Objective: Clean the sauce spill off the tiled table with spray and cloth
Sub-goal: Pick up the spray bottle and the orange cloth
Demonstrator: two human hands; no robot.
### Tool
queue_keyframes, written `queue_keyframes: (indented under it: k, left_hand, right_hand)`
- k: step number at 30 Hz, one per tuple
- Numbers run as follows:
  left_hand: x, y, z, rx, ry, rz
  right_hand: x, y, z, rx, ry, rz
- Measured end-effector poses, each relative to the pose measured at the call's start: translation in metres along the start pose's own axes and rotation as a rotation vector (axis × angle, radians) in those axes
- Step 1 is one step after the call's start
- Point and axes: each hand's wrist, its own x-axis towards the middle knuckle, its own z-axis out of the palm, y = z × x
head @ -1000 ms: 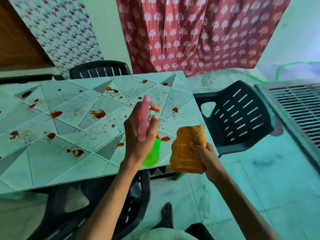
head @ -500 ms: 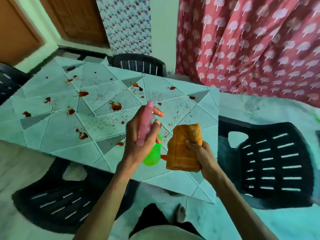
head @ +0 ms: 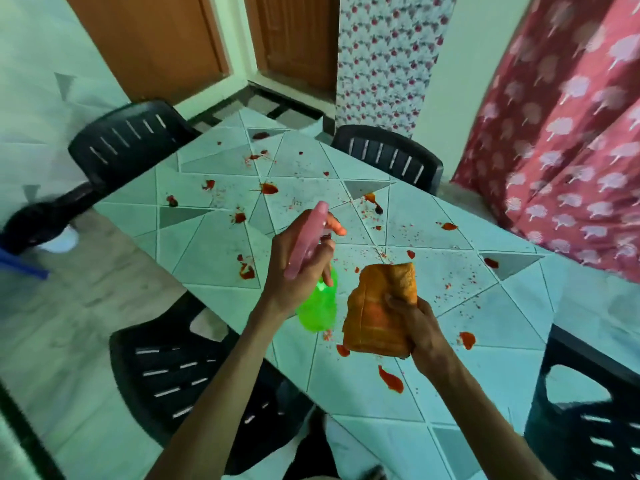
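The left hand (head: 294,271) gripped a green plastic spray bottle with a pink spray head (head: 317,308), held above the pale triangle-tiled table (head: 450,278) with the nozzle pointing away across it. Its forefinger seemed to lie on the trigger, though the head hid that part. The right hand (head: 420,336) clutched a folded orange cloth (head: 377,306) just beside the bottle. Red sauce blotches and fine specks (head: 390,378) lay scattered over the tiles. Black slatted plastic chairs (head: 391,157) stood around the table.

Bright, even, greenish daylight; wide-angle bending and motion blur at edges.
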Motion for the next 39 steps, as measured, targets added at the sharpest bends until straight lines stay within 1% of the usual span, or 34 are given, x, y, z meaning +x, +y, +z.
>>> queue_keyframes:
  k: [3,7,10,12,16,19,25,30,32,35,39]
  left_hand:
    - [0.04,-0.025,-0.034,0.011,0.03,0.011]
    - [0.097,-0.063,-0.077,0.016,0.149,0.005]
    - [0.14,-0.09,-0.103,0.058,0.205,-0.002]
    - [0.165,-0.105,-0.115,0.078,0.198,0.008]
    - [0.203,-0.136,-0.133,0.103,0.103,-0.024]
    - [0.225,-0.156,-0.141,0.117,0.07,-0.02]
    - [0.249,-0.188,-0.146,0.139,0.051,-0.057]
    - [0.25,-0.194,-0.145,0.14,0.101,-0.069]
    - [0.246,-0.193,-0.147,0.173,0.137,-0.09]
    - [0.235,-0.195,-0.153,0.209,0.141,-0.117]
    - [0.218,-0.193,-0.157,0.369,0.071,-0.125]
  right_hand:
    - [0.031,-0.01,0.031,-0.014,-0.001,0.029]
    - [0.075,-0.025,0.068,-0.032,0.023,0.082]
    - [0.102,-0.034,0.089,-0.041,0.014,0.089]
    - [0.116,-0.04,0.099,-0.046,0.01,0.075]
    - [0.137,-0.05,0.115,-0.056,0.009,0.071]
    - [0.148,-0.052,0.121,-0.066,0.018,0.082]
    - [0.159,-0.049,0.123,-0.088,0.034,0.122]
    - [0.161,-0.047,0.119,-0.076,0.06,0.121]
    - [0.161,-0.047,0.119,-0.073,0.065,0.116]
    - [0.157,-0.045,0.119,-0.055,0.061,0.106]
    - [0.147,-0.044,0.117,-0.033,0.022,0.087]
